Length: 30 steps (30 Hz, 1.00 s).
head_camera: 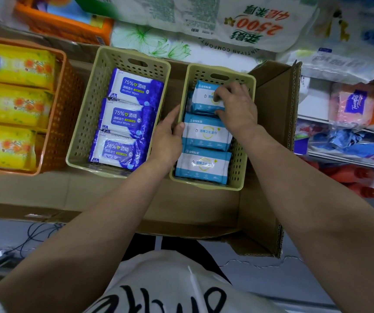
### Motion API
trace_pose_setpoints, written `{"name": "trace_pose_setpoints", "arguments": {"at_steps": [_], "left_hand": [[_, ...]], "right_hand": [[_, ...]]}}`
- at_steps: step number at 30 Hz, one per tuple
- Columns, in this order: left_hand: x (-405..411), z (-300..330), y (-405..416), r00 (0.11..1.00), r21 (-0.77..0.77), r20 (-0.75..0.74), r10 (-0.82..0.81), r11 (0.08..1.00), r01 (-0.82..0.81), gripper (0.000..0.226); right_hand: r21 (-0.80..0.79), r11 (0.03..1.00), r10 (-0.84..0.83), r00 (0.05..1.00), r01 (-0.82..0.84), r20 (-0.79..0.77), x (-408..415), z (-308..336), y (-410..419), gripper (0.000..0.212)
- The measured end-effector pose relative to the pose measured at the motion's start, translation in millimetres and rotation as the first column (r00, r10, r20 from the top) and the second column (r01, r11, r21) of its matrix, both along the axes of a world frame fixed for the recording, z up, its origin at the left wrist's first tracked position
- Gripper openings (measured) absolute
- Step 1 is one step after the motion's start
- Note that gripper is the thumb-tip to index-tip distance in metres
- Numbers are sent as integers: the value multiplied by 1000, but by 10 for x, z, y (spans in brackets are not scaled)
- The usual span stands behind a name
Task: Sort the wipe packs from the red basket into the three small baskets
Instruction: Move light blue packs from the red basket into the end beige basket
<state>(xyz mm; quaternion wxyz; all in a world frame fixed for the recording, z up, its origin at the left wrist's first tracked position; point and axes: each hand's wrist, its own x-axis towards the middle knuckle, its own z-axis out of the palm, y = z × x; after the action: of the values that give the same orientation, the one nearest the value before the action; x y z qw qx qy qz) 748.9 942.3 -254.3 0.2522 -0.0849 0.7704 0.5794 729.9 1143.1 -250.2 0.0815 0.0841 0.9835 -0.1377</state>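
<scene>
Three small baskets stand in a row on flattened cardboard. The orange basket (pixel 62 105) at the left holds three yellow packs (pixel 16 64). The middle beige basket (pixel 84 123) holds three dark blue alcohol wipe packs (pixel 125 118). The right beige basket (pixel 241 154) holds light blue packs (pixel 206 134) in a row. My right hand (pixel 235 107) grips the farthest light blue pack (pixel 204 100) inside that basket. My left hand (pixel 168 136) clasps the left rim of the right beige basket. The red basket is out of view.
A cardboard flap (pixel 274 105) rises right of the right basket. Large tissue and paper packs (pixel 249 21) lie behind the baskets. Shelves with pink and blue packs (pixel 351 107) stand at the right. Cables (pixel 36 233) run over the floor at the lower left.
</scene>
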Motion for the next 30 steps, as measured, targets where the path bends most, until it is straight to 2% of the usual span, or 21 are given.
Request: {"name": "trace_pose_setpoints", "arguments": {"at_steps": [6, 9, 11, 13, 17, 22, 30], "left_hand": [[9, -1, -8, 1000, 11, 0, -1, 1000, 1, 46], [10, -24, -20, 1000, 7, 2, -5, 1000, 5, 46], [9, -39, -21, 1000, 10, -1, -4, 1000, 4, 46], [11, -39, -8, 1000, -1, -9, -3, 1000, 3, 46], [10, -54, -5, 999, 1, -44, -9, 1000, 9, 47], [20, -36, -22, 1000, 37, -2, 3, 999, -3, 46], [15, -17, -20, 1000, 24, 17, 10, 1000, -10, 45]], "right_hand": [[-1, 1000, -18, 1000, 18, 24, -12, 10, -16, 32], [-150, 984, -92, 995, 96, 28, -33, 100, -6, 39], [-196, 971, -147, 988, 137, -38, 18, 167, -15, 38], [-160, 981, -119, 992, 111, -43, 121, 189, -103, 37], [-54, 998, 27, 996, -23, 83, 347, 42, -466, 47], [-29, 999, -29, 997, 31, 73, 428, -56, -477, 49], [-52, 999, -12, 996, 17, 91, 409, -29, -381, 49]]}}
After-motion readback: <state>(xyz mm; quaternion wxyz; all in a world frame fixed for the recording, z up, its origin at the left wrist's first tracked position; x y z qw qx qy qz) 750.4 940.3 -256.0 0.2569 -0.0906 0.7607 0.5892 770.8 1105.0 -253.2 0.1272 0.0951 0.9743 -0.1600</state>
